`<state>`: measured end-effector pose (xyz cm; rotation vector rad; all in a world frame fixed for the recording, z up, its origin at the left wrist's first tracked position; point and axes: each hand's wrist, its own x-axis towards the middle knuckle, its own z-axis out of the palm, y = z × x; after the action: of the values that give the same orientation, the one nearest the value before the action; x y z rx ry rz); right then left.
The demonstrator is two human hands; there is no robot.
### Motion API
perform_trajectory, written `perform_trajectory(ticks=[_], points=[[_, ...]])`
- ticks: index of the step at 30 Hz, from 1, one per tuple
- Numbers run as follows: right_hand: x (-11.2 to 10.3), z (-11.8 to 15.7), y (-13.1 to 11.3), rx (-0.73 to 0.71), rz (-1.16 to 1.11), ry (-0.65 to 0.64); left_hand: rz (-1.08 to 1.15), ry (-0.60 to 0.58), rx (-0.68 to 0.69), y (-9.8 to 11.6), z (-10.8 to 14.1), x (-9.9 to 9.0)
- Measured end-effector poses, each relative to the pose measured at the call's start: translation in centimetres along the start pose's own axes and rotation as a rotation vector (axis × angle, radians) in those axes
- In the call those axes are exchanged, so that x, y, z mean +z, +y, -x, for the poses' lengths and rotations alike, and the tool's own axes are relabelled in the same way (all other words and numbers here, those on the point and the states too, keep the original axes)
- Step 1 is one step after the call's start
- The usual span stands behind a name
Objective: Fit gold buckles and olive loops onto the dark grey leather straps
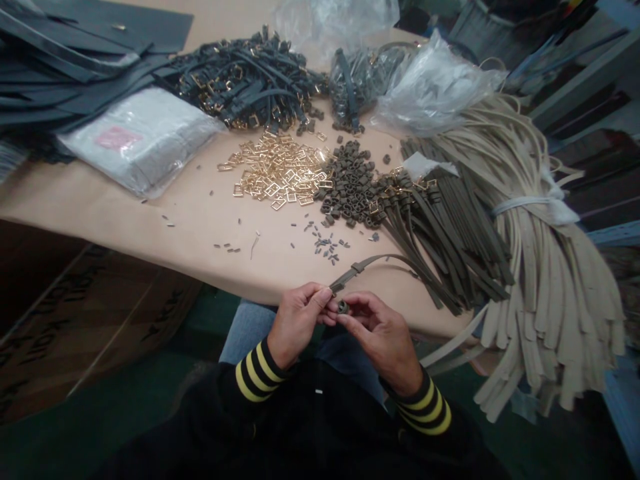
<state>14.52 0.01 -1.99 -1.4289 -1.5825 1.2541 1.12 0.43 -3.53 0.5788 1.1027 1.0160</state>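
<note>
My left hand (301, 319) pinches the near end of an olive strap (373, 261) just off the table's front edge. The strap arcs back to the right and bears a small loop partway along. Close beside it, my right hand (381, 333) holds a small olive strap loop (343, 307) between thumb and finger. The hands nearly touch. Beyond them on the table lie a pile of olive loops (353, 180), a heap of gold buckles (283, 170) and scattered small dark pins (327, 248).
Finished-looking olive straps (450, 233) and a tied bundle of beige straps (540, 220) lie to the right. At the back are dark straps with buckles (245, 80) and a clear plastic bag (435, 83). A wrapped packet (143, 137) sits left, with a cardboard box (95, 320) below.
</note>
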Motion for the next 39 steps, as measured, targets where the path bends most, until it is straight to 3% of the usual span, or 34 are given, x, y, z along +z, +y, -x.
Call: perform_trajectory(ticks=[5, 12, 18, 31, 35, 39], points=[[-0.1, 0.0, -0.1, -0.007, 0.009, -0.009, -0.060, -0.033, -0.010, 0.0, 0.0, -0.1], [-1.5, -0.4, -0.2, -0.231, 0.328, 0.095, -0.242, -0.088, 0.013, 0.5, 0.1, -0.5], [-2.0, -1.2, -0.6, -0.405, 0.479, 0.016, -0.282, -0.138, -0.004, 0.7, 0.3, -0.5], [-2.1, -1.5, -0.7, -0.537, 0.524, -0.090, -0.251, -0.210, -0.042, 0.6, 0.2, -0.8], [-1.8, -1.5, -0.9, -0.509, 0.432, -0.136, -0.283, -0.246, -0.024, 0.4, 0.3, -0.8], [-2.1, -1.3, -0.9, -0.296, 0.278, -0.131, -0.259, -0.332, -0.016, 0.4, 0.4, -1.0]])
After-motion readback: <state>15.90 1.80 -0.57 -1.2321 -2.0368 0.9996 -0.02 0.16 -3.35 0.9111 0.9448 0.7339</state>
